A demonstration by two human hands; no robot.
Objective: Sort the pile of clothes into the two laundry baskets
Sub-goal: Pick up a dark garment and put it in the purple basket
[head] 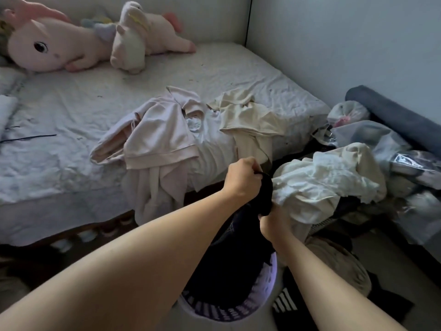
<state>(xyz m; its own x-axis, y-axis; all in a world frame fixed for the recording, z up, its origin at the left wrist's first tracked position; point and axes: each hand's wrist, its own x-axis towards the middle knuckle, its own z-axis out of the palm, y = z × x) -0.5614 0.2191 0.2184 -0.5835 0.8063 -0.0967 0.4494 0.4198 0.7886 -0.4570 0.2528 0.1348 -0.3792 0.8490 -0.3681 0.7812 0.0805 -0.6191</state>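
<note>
Dark garment (238, 247) lengthwise from both hands (257, 199) down into basket (207, 312)

Both bare forearms are stretched forward and held close together. The left hand (243, 177) is clenched in a fist with knuckles up, and the right hand (274, 225) is closed just below it, fingers curled.

A home bedroom: a bed (119, 111) with plush toys (71, 44) (pink ones) and strewn clothes (155, 137)
</note>
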